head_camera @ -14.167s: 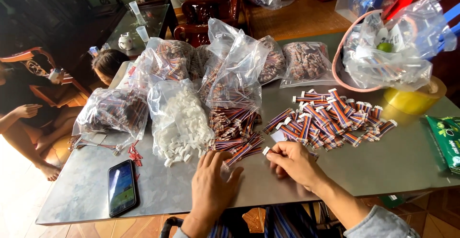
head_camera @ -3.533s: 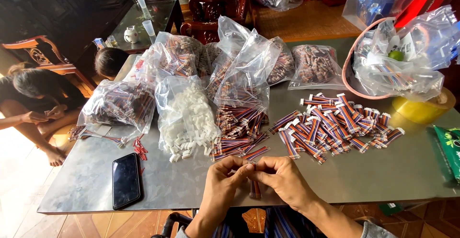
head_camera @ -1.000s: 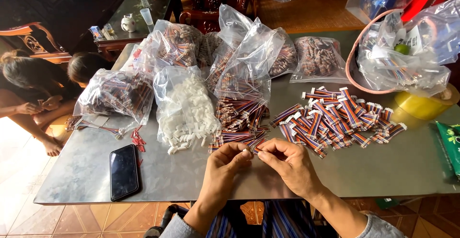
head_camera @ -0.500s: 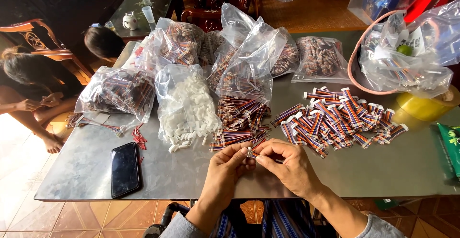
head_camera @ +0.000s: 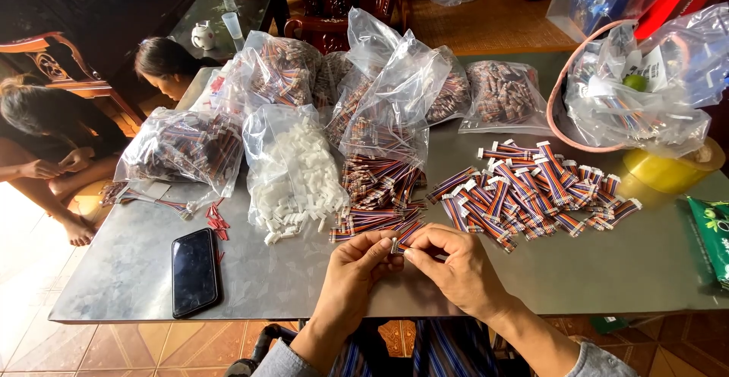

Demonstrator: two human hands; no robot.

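- Your left hand (head_camera: 355, 265) is closed to a pinch: thumb and forefinger tips press on the small striped cable piece (head_camera: 399, 242) at its left end, the other fingers curled under.
- Your right hand (head_camera: 454, 268) meets it from the other side, its grip also nearly shut, fingertips touching the same piece at its right end; the two hands' fingertips almost touch each other.
- The cable piece sits between both hands just above the near part of the grey metal surface (head_camera: 607, 271), right at the front of a loose heap of unfinished striped cables (head_camera: 376, 195).
- That heap spills out of an open clear bag (head_camera: 395, 111) standing behind it.
- To the right of your hands lies a spread pile of cables with white plugs (head_camera: 531, 191).
- To the left of the heap, a clear bag of white plastic connectors (head_camera: 292, 168) lies open, some of them spilled on the surface.
- A black phone (head_camera: 194, 271) lies flat, well to the left of your left hand.
- Further bags of cables (head_camera: 182, 149) fill the back of the surface, and a pink basket (head_camera: 562, 111) with plastic bags stands at the far right.
- Two other people (head_camera: 163, 66) sit low beyond the left edge of the surface.
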